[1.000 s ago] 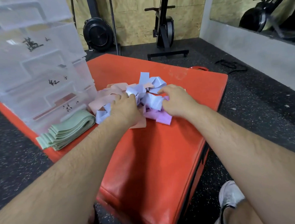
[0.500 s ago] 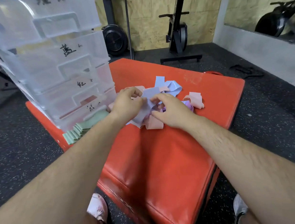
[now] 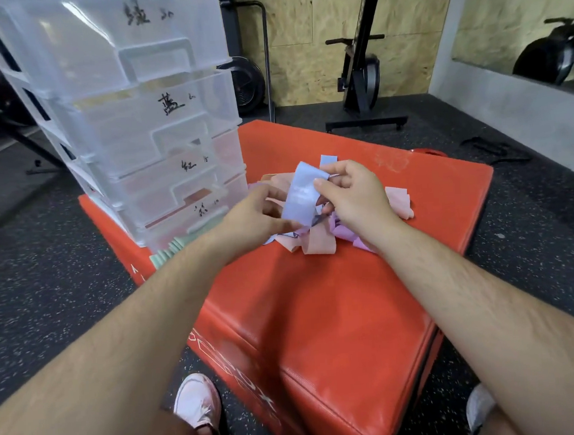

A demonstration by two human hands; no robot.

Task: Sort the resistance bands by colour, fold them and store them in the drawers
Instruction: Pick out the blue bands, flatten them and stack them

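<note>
A pale blue band has just come up out of the tangled pile on the red pad. The right hand pinches its top and the left hand its lower edge, probably ready to fold it. The clear drawers beside them are hand-marked 绿, 蓝, 红, and the lowest mark is unreadable.

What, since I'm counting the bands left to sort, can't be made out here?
Head view only.
- Green bands: mostly hidden by the drawers and left forearm.
- Drawers' contents: blurred by frosted fronts.
- Pile of bands: partly covered by left hand, right hand and the blue band they pinch.
</note>
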